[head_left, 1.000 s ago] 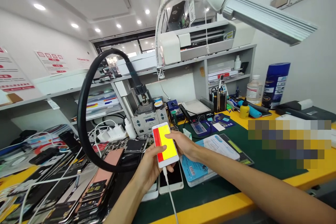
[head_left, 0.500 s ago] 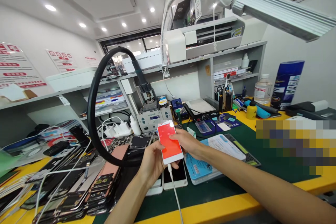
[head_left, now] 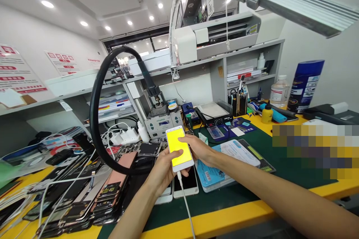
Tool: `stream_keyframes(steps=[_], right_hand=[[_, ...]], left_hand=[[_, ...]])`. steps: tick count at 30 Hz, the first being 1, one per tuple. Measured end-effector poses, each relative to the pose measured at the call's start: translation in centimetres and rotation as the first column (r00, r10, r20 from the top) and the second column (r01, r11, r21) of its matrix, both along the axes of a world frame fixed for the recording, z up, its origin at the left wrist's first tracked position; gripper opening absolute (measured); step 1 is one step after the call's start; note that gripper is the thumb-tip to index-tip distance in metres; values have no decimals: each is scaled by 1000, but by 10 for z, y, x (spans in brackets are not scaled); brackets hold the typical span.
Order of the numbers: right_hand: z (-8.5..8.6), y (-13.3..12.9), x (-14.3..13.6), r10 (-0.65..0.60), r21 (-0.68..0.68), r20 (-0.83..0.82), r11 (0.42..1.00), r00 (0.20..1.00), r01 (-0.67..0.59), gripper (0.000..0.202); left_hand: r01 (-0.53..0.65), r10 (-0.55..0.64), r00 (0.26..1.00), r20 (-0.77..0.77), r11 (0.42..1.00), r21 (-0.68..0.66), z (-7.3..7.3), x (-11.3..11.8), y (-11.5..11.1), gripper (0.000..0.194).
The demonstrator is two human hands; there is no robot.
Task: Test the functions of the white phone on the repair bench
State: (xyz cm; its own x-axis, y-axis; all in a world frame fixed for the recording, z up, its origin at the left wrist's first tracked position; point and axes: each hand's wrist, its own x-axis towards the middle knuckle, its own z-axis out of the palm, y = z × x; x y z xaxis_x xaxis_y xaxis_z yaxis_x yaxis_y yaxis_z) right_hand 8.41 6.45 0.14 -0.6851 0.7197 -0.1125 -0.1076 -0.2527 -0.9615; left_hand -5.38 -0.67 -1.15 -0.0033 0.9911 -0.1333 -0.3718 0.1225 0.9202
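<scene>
A white smartphone (head_left: 179,145) with a plain yellow screen is held upright over the bench between both hands. My left hand (head_left: 165,166) grips its lower left side, the thumb lying on the screen. From the right, my right hand (head_left: 198,149) holds the other edge, its thumb also over the screen and its fingers mostly hidden behind the phone. A white charging cable (head_left: 185,201) is plugged into the phone's bottom end and runs down toward me. Under the hands another white phone (head_left: 193,186) with a dark screen lies on the green mat (head_left: 224,203).
Stacks of phone parts (head_left: 106,198) and loose cables crowd the left. A black hose (head_left: 94,108) arches from the grey rework station (head_left: 162,124). Right of my hands lies a blue-and-white packet (head_left: 213,175). A lamp (head_left: 297,5) hangs above; a yellow bottle (head_left: 267,114) stands at the back right.
The phone's screen has turned from red to yellow. My left thumb has moved further in over the screen. The view has shifted slightly.
</scene>
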Motion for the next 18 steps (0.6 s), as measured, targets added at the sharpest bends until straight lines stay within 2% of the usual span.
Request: stream_keyframes(steps=[3,8,13,18], right_hand=[[-2,1,-1,-4,-7,-14,1000,1000,4,45],[-7,4,-1,-10,6,-3,1000,1000,10,40],[-15,9,-1,15,35,-4,999,1000,-15,32],[-13,7,0,18,42,-7,999,1000,-18,30]], left_hand=[[-10,12,998,67,1000,-27,2,0,0,59],[48,-27,954,299,997,-63,6,-4,1,60],[72,-58,947,315,997,-35,3,-7,2,58],[54,-42,950,308,998,-30,3,-6,1,58]])
